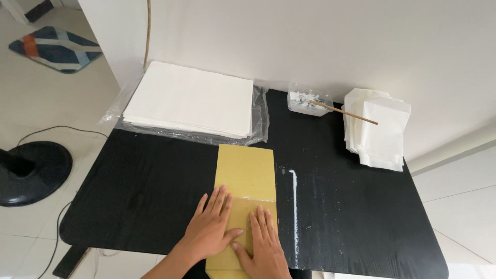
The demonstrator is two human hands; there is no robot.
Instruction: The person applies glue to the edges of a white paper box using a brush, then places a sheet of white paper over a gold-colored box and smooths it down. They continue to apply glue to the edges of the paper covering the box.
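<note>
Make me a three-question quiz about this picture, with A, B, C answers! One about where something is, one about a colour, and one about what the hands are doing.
1. Where is the big stack of white sheets?
A. at the table's far left
B. on the floor
C. under the hands

2. What colour is the table?
A. white
B. black
C. red

3. How are the left hand and right hand placed on the yellow card?
A. lifting it in the air
B. pressing flat on it
C. not touching it

Answers:
1 A, it lies on clear plastic near the wall.
2 B, the top is dark black.
3 B, both palms lie open on the card.
</note>
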